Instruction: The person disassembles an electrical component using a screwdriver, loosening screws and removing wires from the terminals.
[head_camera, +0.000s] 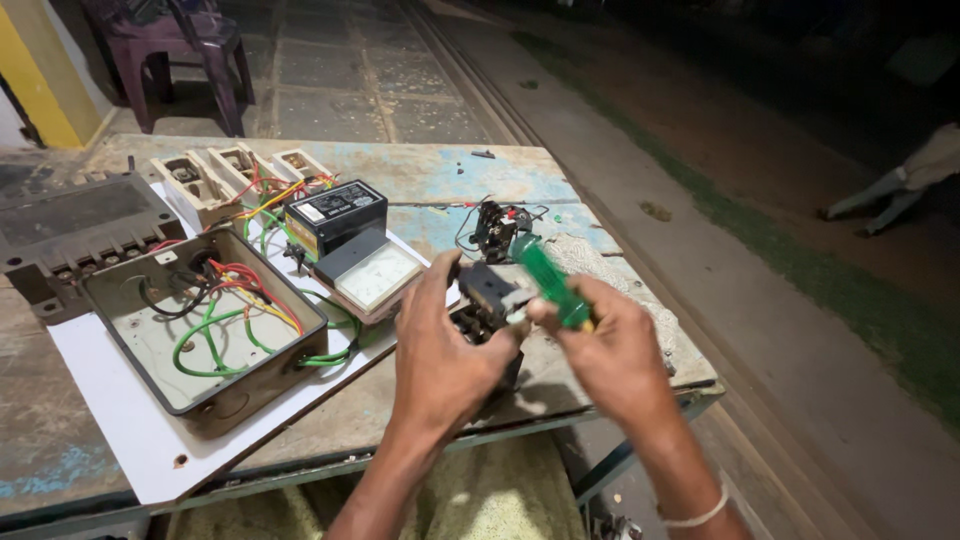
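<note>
Both hands work a small black switch block above the worktop's near edge.

Left hand (440, 345) has its grip closed around the boxy plastic block (487, 300); right hand (610, 350) pinches a translucent green-handled screwdriver (550, 282), tilted, over the chipped, painted worktop (450, 170).

Bare tabletop (560, 375) is left free only along the near right edge, passage leftward being blocked by the open metal box (205, 330), meter (375, 275) and, apparently, tangled wires (495, 228) behind.
</note>
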